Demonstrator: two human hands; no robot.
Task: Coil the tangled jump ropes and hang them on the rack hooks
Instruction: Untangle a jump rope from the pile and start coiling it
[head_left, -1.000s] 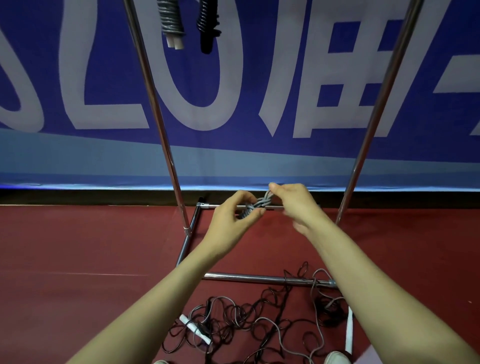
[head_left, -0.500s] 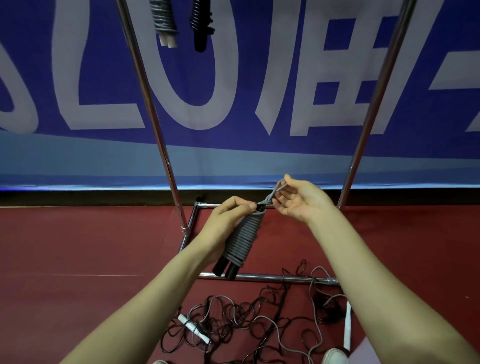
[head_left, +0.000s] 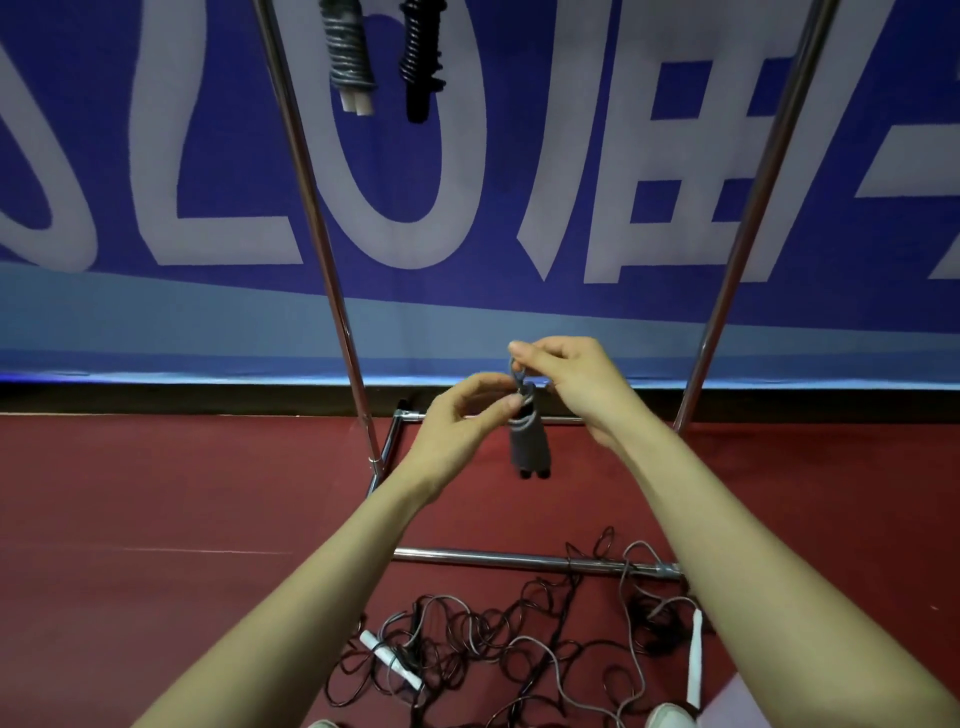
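Your right hand (head_left: 566, 379) is raised between the two uprights of the rack (head_left: 332, 291). Its grip is closed: thumb and fingers pinch a small grey loop (head_left: 515, 368) at the top of the bundle (head_left: 527, 447).

The bundle, a grey rope wound tight round two black handles, hangs upright from that loop. It is in the air, clear of the floor (head_left: 156, 493), with the handle ends pointing down.

Your left hand (head_left: 462, 421) sits just beside and below the right. Its fingers are curled and its grip is closed too: thumb and fingertip nip the bundle's neck, just under the loop.

Two coils hang at the top edge of the view between the uprights. The grey coil (head_left: 348, 57) has white handle ends. The black coil (head_left: 421, 57) hangs just to its right, apart from it.

The tangle (head_left: 493, 649) of thin dark and grey cords lies on the floor at the rack's near base bar, with a few loops crossing over the bar. Two white handles (head_left: 389, 657) lie in it, one at the left and one at the right edge.

A blue banner (head_left: 467, 182) with pale lettering stands behind the rack.
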